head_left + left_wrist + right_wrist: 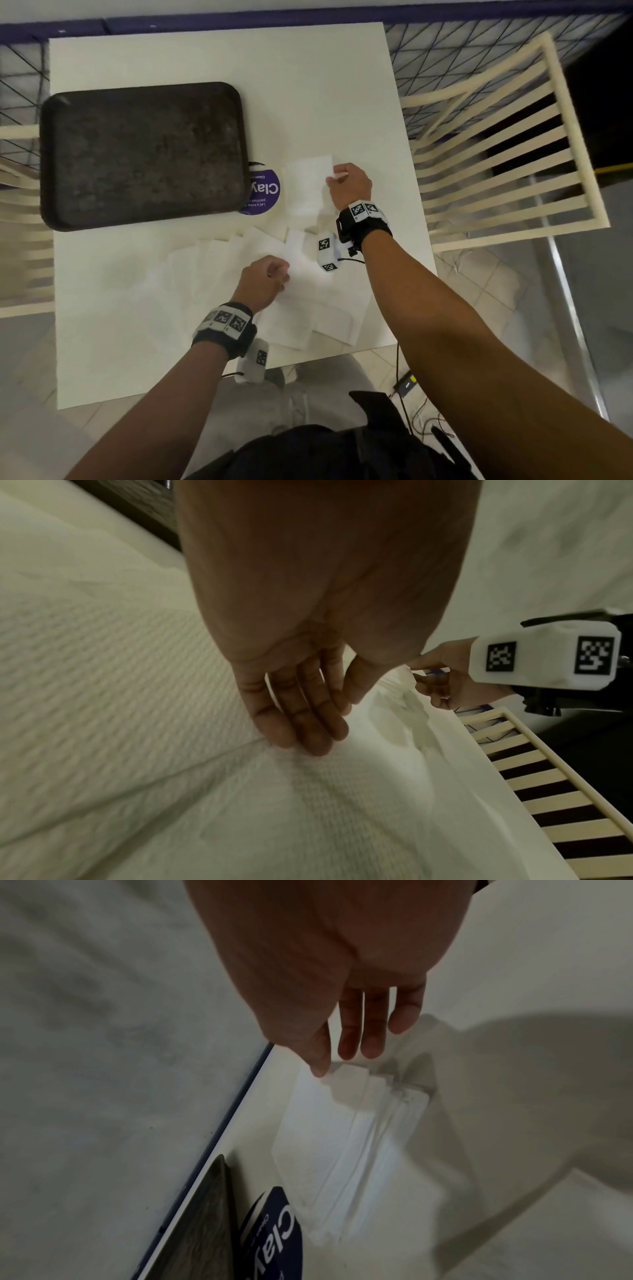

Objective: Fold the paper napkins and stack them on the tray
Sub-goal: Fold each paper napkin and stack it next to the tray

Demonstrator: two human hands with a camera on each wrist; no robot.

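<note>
A dark, empty tray [144, 154] lies at the table's left. One white paper napkin [308, 192] is stretched between my two hands, right of the tray. My right hand [349, 183] pinches its far corner between thumb and fingers [359, 1042]; the napkin [329, 1137] hangs below them. My left hand [265, 281] pinches the near end. In the left wrist view its fingers [308, 723] and thumb close on the lifted napkin [394, 723]. Several unfolded napkins [212, 270] lie fanned out on the table under my left hand.
A round purple sticker [263, 192] shows beside the tray's right edge. More napkins [308, 325] overlap near the front edge of the white table [239, 58]. A white slatted chair [496, 144] stands to the right, another at the left edge.
</note>
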